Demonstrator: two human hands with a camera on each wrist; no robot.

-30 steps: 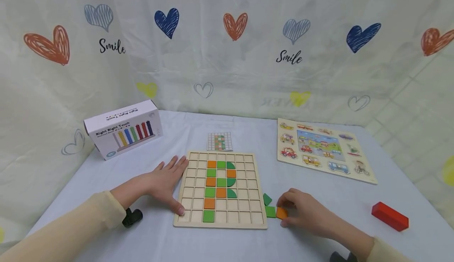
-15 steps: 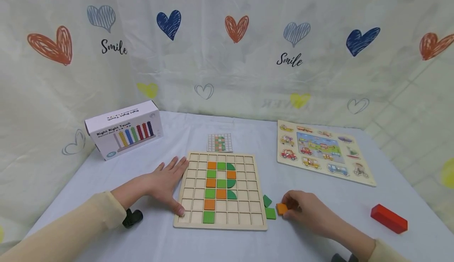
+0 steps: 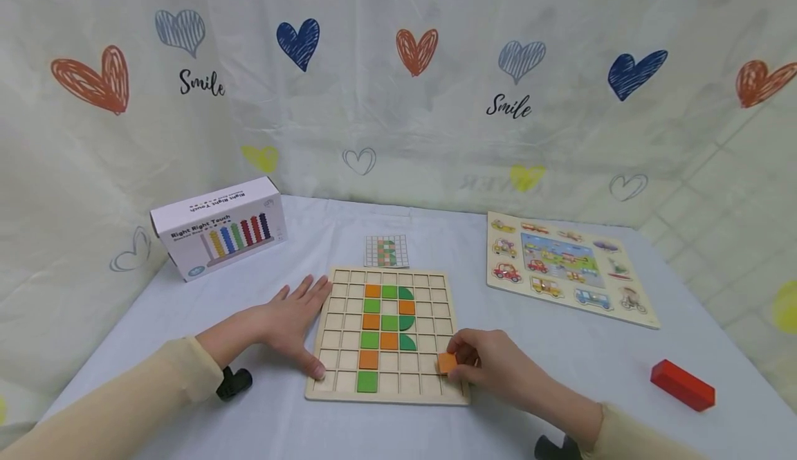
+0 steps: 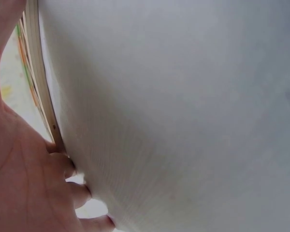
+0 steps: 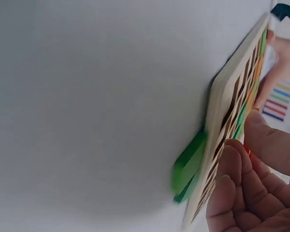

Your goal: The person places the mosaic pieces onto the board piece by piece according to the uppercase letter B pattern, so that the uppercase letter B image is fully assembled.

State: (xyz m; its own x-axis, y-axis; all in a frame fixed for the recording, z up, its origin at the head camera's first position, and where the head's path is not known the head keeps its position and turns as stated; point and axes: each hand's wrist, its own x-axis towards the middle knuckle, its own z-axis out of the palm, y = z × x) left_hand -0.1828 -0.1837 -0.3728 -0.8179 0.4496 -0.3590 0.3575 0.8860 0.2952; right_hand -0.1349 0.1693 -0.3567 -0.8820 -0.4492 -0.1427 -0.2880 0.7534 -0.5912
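Note:
A wooden grid board [image 3: 429,394] lies on the table with orange, light green and dark green tiles set in some of its squares. My left hand [image 3: 289,325] rests spread at its left edge, thumb on the lower left corner. An orange square tile [image 3: 446,363] is pinched between thumb and fingers of my right hand [image 3: 498,366], over the board's lower right part. In the right wrist view, green tiles [image 5: 188,166] lie against the board's side; the right hand hides them in the head view.
Behind the board lies a small pattern card [image 3: 386,250]. A white box [image 3: 218,228] stands at the back left. To the right are a vehicle picture puzzle [image 3: 569,266] and a red block [image 3: 683,384].
My right hand has taken the orange tile off the table and carried it left over the board. The left hand has stayed in place.

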